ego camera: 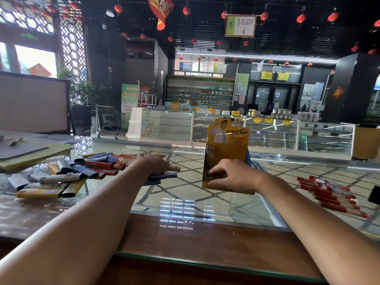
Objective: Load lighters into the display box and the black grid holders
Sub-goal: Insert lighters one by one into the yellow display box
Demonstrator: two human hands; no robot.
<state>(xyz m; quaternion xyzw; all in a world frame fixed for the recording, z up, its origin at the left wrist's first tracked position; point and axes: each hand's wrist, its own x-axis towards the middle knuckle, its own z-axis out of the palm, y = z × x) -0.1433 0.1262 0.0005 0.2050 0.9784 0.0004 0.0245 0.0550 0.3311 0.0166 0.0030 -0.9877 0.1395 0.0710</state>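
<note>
**Right hand (232,177) gripping display box (226,153); left hand (154,163) at lighters**

I am seeing the right hand gripping the yellow display box low on its front, fingers curled round it. The box is standing upright on the glass counter (185,194). Left of the box, the left hand is lying over blue lighters (162,176); I cannot tell whether it is gripping any. Further left of the box, loose lighters (67,175) are lying heaped. Right of the box, red lighters (329,196) are lying in a row.

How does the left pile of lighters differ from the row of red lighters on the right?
The left pile mixes blue, red, yellow and silver; the right row is all red. The pile lies jumbled, the row side by side. The left hand touches the pile; nothing touches the row. Both lie on the glass counter.
</note>
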